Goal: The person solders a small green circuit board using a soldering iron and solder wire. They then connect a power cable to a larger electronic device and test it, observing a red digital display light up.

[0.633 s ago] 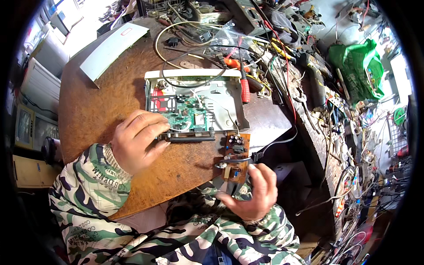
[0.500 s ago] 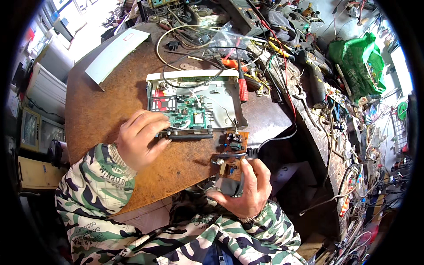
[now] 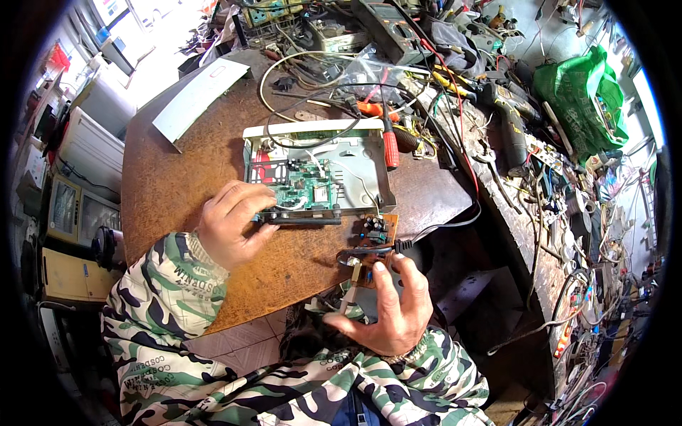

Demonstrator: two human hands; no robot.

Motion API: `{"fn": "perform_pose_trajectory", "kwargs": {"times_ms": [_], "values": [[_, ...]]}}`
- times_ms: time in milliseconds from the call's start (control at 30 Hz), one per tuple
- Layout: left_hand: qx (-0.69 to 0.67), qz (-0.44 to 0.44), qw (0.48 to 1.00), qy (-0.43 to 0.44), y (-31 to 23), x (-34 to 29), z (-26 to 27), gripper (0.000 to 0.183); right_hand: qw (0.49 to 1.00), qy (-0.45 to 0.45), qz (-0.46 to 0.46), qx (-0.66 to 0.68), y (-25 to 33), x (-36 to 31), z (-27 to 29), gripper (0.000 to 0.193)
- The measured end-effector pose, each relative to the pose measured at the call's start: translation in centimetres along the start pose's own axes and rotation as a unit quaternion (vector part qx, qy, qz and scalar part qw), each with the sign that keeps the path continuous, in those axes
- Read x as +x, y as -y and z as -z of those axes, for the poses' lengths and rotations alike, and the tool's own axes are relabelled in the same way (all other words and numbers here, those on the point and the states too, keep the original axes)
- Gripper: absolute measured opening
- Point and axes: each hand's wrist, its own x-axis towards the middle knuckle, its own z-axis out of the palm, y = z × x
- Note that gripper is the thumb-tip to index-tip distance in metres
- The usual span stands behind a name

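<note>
A shallow metal casing (image 3: 362, 170) lies uncovered on the brown table, with a green circuit board (image 3: 302, 186) inside. My left hand (image 3: 234, 220) is closed around its near left corner, thumb by the black antenna (image 3: 309, 221) along the front edge. Just off the casing's near right corner, a small brown circuit board (image 3: 373, 227) with capacitors reaches over the table edge. A black cord with a plug (image 3: 376, 250) crosses it. My right hand (image 3: 394, 305) is at the board's near end, index fingertip on or beside it, thumb spread apart to the left.
A pale cover panel (image 3: 199, 99) lies at the far left of the table. Behind the casing are looped cables, a red-handled screwdriver (image 3: 391, 145) and a multimeter (image 3: 394, 32). To the right, a cluttered bench holds a drill (image 3: 508, 128) and a green bag (image 3: 582, 106).
The view has shifted slightly. My right hand's fingers have spread, and the index finger has moved left over the small brown board's near end. My left hand stays at the casing corner.
</note>
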Motion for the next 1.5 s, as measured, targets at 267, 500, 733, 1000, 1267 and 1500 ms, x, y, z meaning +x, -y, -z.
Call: {"fn": "perform_pose_trajectory", "kwargs": {"times_ms": [267, 500, 733, 1000, 1267, 1500], "values": [[0.002, -0.021, 1.000, 0.010, 0.5, 0.3, -0.5, 0.051, 0.998, -0.015, 0.027, -0.062, -0.4, 0.1, -2.2, 0.070], [0.011, -0.020, 1.000, -0.002, 0.9, 0.4, 0.3, 0.051, 0.999, -0.029, 0.035, -0.025, -0.3, 0.2, -1.7, 0.054], [0.023, -0.009, 1.000, -0.008, 0.0, 0.7, 0.8, 0.048, 0.998, -0.038, -0.013, 0.043, -0.7, 1.6, 1.9, 0.043], [0.028, -0.033, 0.999, -0.011, 1.0, 0.8, 1.0, 0.048, 0.979, 0.004, -0.077, 0.189, -2.7, 4.9, 4.9, 0.036], [0.031, -0.005, 0.999, 0.003, -0.2, 0.9, 1.2, 0.044, 1.000, 0.008, 0.002, 0.024, 0.2, 4.2, 3.3, 0.037], [0.022, -0.012, 0.999, 0.031, -0.7, 0.5, 1.1, 0.049, 0.999, 0.004, 0.014, 0.029, 1.8, 6.2, 5.3, 0.037]]}}
